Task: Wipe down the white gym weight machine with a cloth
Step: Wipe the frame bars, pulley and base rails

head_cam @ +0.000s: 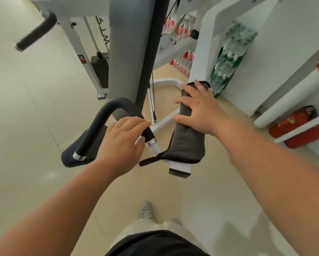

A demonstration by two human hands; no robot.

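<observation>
A dark grey cloth (187, 143) lies draped along a white arm of the weight machine (180, 168), whose black end cap shows below the cloth. My right hand (201, 109) presses flat on the upper part of the cloth, fingers spread. My left hand (123, 143) grips the black curved handle (107, 115) near its chrome collar, beside the white tube. The machine's grey upright column (129, 52) rises just behind both hands.
A black seat pad (71, 156) sits under the handle. Another black grip (36, 32) sticks out at upper left, near a weight stack (99, 69). Packs of water bottles (227, 58) stand at the right. Red fire extinguishers (293, 122) lie on the floor at right.
</observation>
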